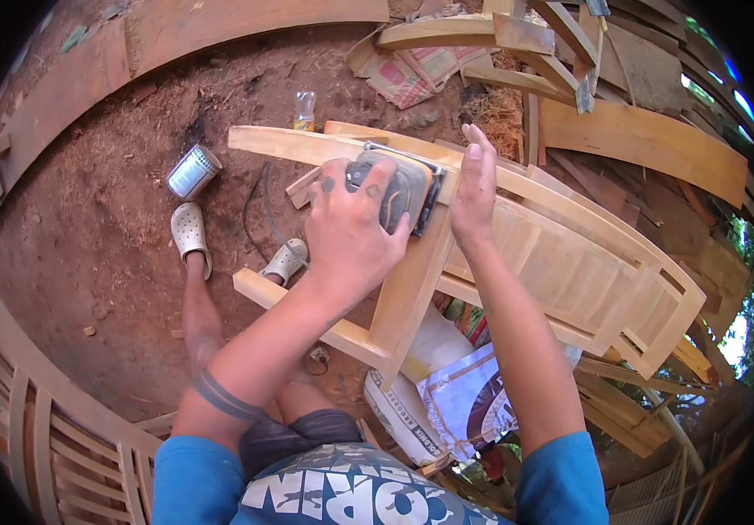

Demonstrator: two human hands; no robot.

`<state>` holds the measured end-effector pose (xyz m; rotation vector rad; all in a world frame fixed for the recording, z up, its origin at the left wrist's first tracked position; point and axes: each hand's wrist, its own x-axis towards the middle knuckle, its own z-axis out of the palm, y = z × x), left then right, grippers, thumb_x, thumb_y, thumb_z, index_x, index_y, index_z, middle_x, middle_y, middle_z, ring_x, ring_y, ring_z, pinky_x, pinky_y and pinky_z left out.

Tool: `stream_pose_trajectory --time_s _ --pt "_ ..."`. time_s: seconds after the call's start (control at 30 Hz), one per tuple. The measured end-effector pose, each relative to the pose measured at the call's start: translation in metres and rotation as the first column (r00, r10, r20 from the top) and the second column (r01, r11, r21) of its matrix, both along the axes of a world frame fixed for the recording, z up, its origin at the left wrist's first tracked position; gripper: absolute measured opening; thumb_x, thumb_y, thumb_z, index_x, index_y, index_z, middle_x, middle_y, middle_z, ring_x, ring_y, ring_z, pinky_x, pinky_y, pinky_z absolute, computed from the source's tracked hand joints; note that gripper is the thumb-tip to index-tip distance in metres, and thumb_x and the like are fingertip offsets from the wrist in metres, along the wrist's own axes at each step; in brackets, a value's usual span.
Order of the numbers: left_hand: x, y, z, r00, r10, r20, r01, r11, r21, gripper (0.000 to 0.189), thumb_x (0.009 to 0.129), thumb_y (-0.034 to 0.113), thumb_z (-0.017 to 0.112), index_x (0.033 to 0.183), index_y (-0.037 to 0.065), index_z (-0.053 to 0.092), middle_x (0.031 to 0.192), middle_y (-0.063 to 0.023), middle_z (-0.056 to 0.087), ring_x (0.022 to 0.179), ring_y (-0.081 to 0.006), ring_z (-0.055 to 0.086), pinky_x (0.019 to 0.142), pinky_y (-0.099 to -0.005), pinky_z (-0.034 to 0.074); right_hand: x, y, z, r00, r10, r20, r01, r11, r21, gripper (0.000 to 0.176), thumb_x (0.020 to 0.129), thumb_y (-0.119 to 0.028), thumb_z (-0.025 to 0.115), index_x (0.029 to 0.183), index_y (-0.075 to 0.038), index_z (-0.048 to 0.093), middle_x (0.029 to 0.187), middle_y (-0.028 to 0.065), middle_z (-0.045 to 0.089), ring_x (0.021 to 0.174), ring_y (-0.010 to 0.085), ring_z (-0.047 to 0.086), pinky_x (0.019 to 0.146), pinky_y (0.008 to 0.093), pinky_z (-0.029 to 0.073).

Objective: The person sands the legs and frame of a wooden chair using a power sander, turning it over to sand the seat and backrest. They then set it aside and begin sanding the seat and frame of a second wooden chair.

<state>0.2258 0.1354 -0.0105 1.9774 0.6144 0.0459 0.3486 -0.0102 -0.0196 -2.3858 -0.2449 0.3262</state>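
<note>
My left hand (355,219) is wrapped over the top of a black and orange electric sander (410,188), thumb on its near side. The sander sits on the upper end of a crosspiece in a pale wooden frame (412,289). Just right of it, my right hand (475,188) is held edge-on with fingers stretched out, over the frame's upper rail. A slatted wooden panel (561,262) fills the frame to the right. Two bare rails stick out to the left, the upper one (276,143) longer and slightly curved.
A tin can (193,172) lies on the dirt floor, with a plastic bottle (304,111) behind the frame. Sacks (403,416) are beneath it. A cable (250,206) runs near my foot (285,261). Curved boards (644,149) and lumber surround the spot.
</note>
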Motion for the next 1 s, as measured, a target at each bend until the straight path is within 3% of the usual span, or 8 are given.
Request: stream_pose_trajectory --time_s 0.1,0.23,0.37,0.53,0.73,1.0 --pt "0.004 0.003 -0.004 0.999 0.034 0.033 -0.035 0.999 0.019 0.062 0.069 0.018 0.082 0.125 0.02 0.054 0.114 -0.0199 0.05 0.099 -0.0429 0.06 0.084 -0.0506 0.052 0.0 -0.001 -0.002 1.0 -0.014 0.001 0.014 1.0 0.003 0.06 0.107 -0.046 0.035 0.143 0.001 0.044 0.144 0.0196 0.05 0.136 0.0299 0.044 0.115 0.0397 0.031" --pt "-0.003 0.026 -0.034 0.965 0.154 -0.211 -0.173 0.982 -0.076 0.06 0.071 0.019 0.081 0.125 0.018 0.056 0.112 -0.0194 0.052 0.1 -0.0408 0.062 0.086 -0.0488 0.053 -0.001 -0.005 -0.008 0.999 -0.032 -0.01 0.032 0.999 0.009 0.061 0.108 -0.046 0.034 0.146 0.002 0.04 0.148 0.0199 0.045 0.14 0.0303 0.039 0.117 0.0399 0.027" --pt "-0.009 0.019 -0.026 0.988 0.087 -0.129 -0.086 0.996 0.013 0.06 0.071 0.019 0.081 0.125 0.017 0.056 0.112 -0.0198 0.052 0.101 -0.0406 0.062 0.088 -0.0494 0.053 -0.002 -0.006 -0.009 1.0 -0.016 0.014 0.015 0.999 0.043 0.064 0.108 -0.046 0.032 0.151 0.0 0.03 0.155 0.0196 0.035 0.146 0.0299 0.03 0.12 0.0402 0.021" --pt "0.011 0.0 0.008 1.0 -0.002 -0.006 0.002 1.0 -0.017 0.063 0.069 0.017 0.082 0.124 0.02 0.053 0.11 -0.0192 0.051 0.095 -0.0433 0.06 0.082 -0.0517 0.053 -0.004 0.006 0.004 0.998 -0.031 -0.046 0.035 0.995 0.095 0.065 0.108 -0.046 0.029 0.156 -0.002 0.018 0.159 0.0186 0.027 0.149 0.0296 0.023 0.121 0.0409 0.017" --pt "0.032 -0.001 0.015 0.997 0.071 -0.011 -0.071 0.997 -0.023 0.062 0.069 0.016 0.082 0.124 0.02 0.055 0.111 -0.0193 0.051 0.095 -0.0434 0.06 0.081 -0.0518 0.053 -0.002 0.003 0.002 0.997 -0.029 -0.075 0.039 0.989 0.14 0.063 0.109 -0.044 0.028 0.156 -0.002 0.017 0.159 0.0184 0.027 0.149 0.0287 0.023 0.121 0.04 0.018" --pt "0.019 -0.005 0.016 0.999 0.028 -0.047 -0.031 0.998 -0.053 0.06 0.069 0.017 0.081 0.124 0.019 0.057 0.113 -0.02 0.051 0.097 -0.0434 0.061 0.082 -0.0511 0.053 -0.001 0.0 -0.004 0.995 -0.043 -0.085 0.057 0.985 0.164 0.061 0.11 -0.041 0.026 0.156 -0.002 0.017 0.16 0.0185 0.027 0.149 0.0276 0.023 0.121 0.0388 0.018"
